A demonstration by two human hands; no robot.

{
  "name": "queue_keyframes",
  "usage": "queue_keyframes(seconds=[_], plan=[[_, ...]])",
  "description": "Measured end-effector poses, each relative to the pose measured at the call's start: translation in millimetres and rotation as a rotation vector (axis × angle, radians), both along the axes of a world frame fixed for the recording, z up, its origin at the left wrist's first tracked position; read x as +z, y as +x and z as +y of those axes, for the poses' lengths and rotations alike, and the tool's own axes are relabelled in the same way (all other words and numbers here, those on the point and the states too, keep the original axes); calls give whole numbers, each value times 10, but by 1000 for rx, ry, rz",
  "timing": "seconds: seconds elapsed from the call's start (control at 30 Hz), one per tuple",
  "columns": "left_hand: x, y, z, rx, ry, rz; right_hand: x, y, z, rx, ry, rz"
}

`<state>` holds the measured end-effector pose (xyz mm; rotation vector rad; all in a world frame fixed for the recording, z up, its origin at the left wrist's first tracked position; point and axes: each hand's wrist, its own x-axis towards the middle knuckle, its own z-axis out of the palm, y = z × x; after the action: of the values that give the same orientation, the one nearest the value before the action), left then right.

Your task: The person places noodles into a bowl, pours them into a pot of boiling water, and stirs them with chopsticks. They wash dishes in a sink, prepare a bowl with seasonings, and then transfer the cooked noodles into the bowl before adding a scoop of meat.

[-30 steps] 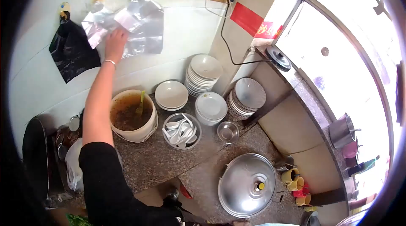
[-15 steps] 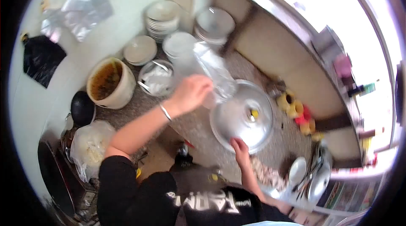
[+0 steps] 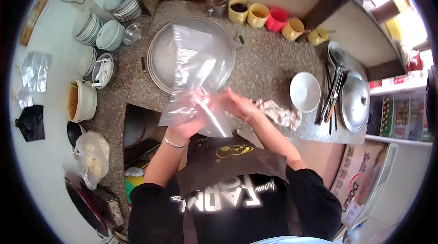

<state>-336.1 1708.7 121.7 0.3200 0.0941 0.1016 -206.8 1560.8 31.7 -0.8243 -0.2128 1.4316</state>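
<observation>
A large clear plastic bag [image 3: 194, 66] stretches up from my hands over a round metal lid [image 3: 160, 45] on the counter. My left hand [image 3: 188, 123], with a silver bracelet at the wrist, is closed on the bag's lower part and shows through the plastic. At the bag's right edge, my right hand [image 3: 237, 106] has its fingers bent against the plastic. Glare on the film blurs the fingertips. The middle of the round lid is covered by the bag.
Yellow cups [image 3: 258, 15] and a red cup [image 3: 276, 19] line the back wall. To the right are a white bowl [image 3: 305, 92], a cloth [image 3: 279, 114], utensils [image 3: 335, 93] and a domed lid [image 3: 355, 107]. Stacked plates [image 3: 109, 34] and a bucket [image 3: 86, 102] stand left.
My right hand has left the round lid and come to the bag. My left hand has brought the bag nearer my body. The view has turned to the right.
</observation>
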Motion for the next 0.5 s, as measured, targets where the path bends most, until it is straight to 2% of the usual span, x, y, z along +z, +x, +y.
queue_keyframes(seconds=[0.03, 0.13, 0.17, 0.2, 0.23, 0.3, 0.33, 0.37, 0.4, 0.43, 0.5], plan=[[-43, -4, -87, 3, -92, -83, 18, -11, -133, -16, 8, 23], [0, -144, -367, 165, -23, 134, 5, 36, -432, -179, 260, 233], [-1, -169, -392, 232, -7, 221, 9, 73, -498, -186, 270, 240], [-145, -224, -354, 152, -62, 105, 32, 98, -554, -224, 226, 212], [-190, -273, -375, 140, -53, 115, 97, 121, -603, -264, 181, 183], [-240, -383, -401, 260, -4, 258, 223, 130, -688, -272, 167, 205], [-307, -432, -383, 240, 5, 259, 232, 108, -719, -228, 79, 164], [-389, -471, -355, 227, 185, 280, 239, 93, -748, -185, -11, 121], [-432, -485, -324, 210, 360, 292, 119, 62, -780, -154, -90, -41], [-393, -457, -306, 182, 354, 278, -30, 40, -818, -184, -99, -50], [-310, -375, -264, 227, 402, 450, -235, 50, -926, -276, -78, -285]])
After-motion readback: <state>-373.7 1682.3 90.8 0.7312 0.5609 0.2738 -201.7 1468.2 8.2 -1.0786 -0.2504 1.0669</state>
